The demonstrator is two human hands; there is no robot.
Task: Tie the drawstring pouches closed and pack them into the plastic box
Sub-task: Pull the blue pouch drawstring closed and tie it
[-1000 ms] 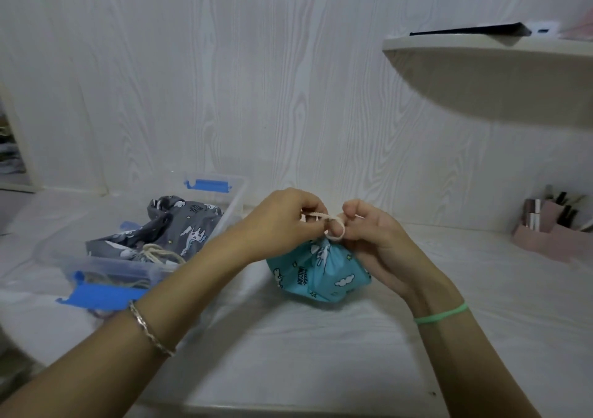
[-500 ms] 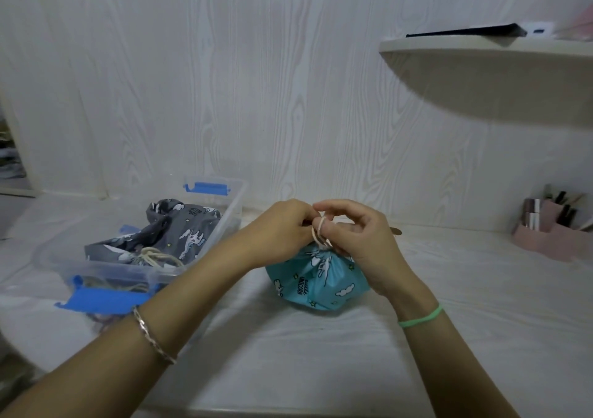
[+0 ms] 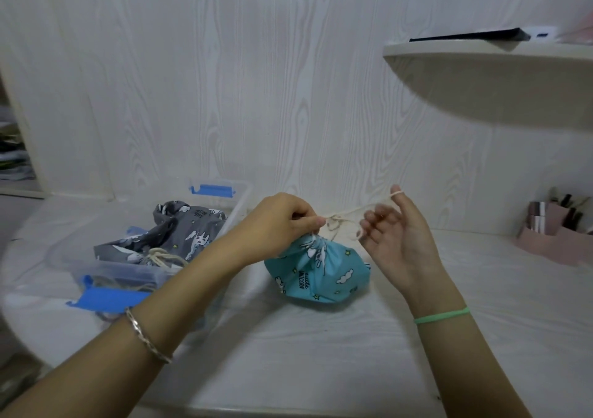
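Observation:
A teal cloud-print pouch (image 3: 321,273) sits on the white table, its neck gathered tight. My left hand (image 3: 279,221) pinches the cream drawstring (image 3: 343,221) right at the neck, where a loose knot is forming. My right hand (image 3: 398,241) is to the right of the pouch, palm turned towards me. One cord loop is hooked over its raised index finger and another is caught by its curled lower fingers, so the cord is drawn out to the right. A clear plastic box (image 3: 239,205) with blue latches stands to the left and holds a grey print pouch (image 3: 186,231) with a tied cord.
A curved white shelf (image 3: 497,64) with a dark flat object on it juts out at the upper right. A pink organiser (image 3: 552,241) with small items stands at the far right by the wall. The table's rounded front edge runs close below my forearms.
My right hand has moved away from the pouch neck to the right and opened out, pulling the cord loops with it. My left hand stays at the neck.

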